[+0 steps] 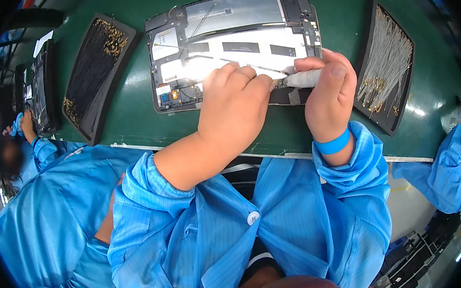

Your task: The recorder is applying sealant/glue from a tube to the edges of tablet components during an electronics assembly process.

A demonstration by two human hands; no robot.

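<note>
An opened tablet (234, 22) with a silvery inside and a black frame lies on the green table in front of me. My left hand (236, 92) rests over its lower middle with the fingers curled; their tips are hidden, and what they hold, if anything, does not show. My right hand (330, 90) grips a white tapered tool (304, 78), its tip pointing left at the tablet's lower edge, close to my left fingers. Its exact kind is unclear. Thin cables (207, 17) lie across the tablet. Glare washes out part of the surface.
A black tray (135, 42) of black cables with gold ends stands to the left. On the right is another black tray (369, 61), full of grey cables. Co-workers in blue sit at left (68, 211) and far right (451, 167). The table edge (405, 159) runs before me.
</note>
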